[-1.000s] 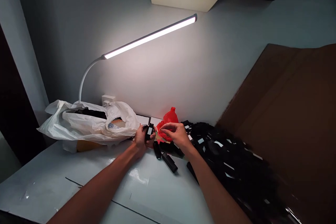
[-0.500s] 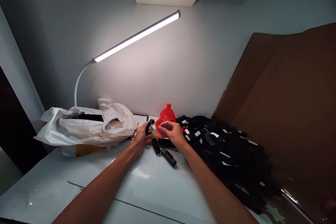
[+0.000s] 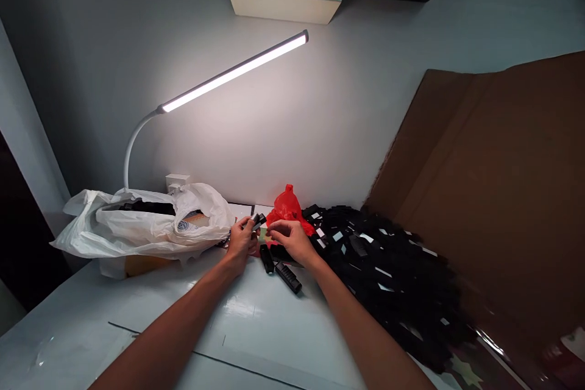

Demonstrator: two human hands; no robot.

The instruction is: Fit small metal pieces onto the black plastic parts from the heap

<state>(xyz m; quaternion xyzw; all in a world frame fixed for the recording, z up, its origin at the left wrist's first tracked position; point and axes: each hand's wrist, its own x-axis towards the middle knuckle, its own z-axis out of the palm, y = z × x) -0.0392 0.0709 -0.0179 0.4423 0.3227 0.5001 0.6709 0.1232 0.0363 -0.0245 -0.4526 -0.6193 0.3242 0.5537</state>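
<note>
My left hand (image 3: 240, 246) is closed around a small black piece with a pale strip (image 3: 259, 220), held up above the table. Just to its right, my right hand (image 3: 296, 242) has thumb and fingers pinched together; whatever lies between the tips is too small to make out. Below the hands, two black ribbed oblong pieces rest on the white table: one upright in the view (image 3: 266, 259), the other slanted (image 3: 288, 278). Behind my right hand sits a red plastic bag (image 3: 287, 202).
On the right spreads a large heap of black pieces (image 3: 397, 280), some with white faces, against a brown cardboard sheet (image 3: 493, 164). A white plastic bag (image 3: 150, 234) lies at left, below a lit lamp (image 3: 237, 73). A cabinet (image 3: 286, 5) hangs above.
The head view has tilted up slightly and shifted right. In my left hand the black piece has turned, showing more of its pale side. My right hand stays pinched close by.
</note>
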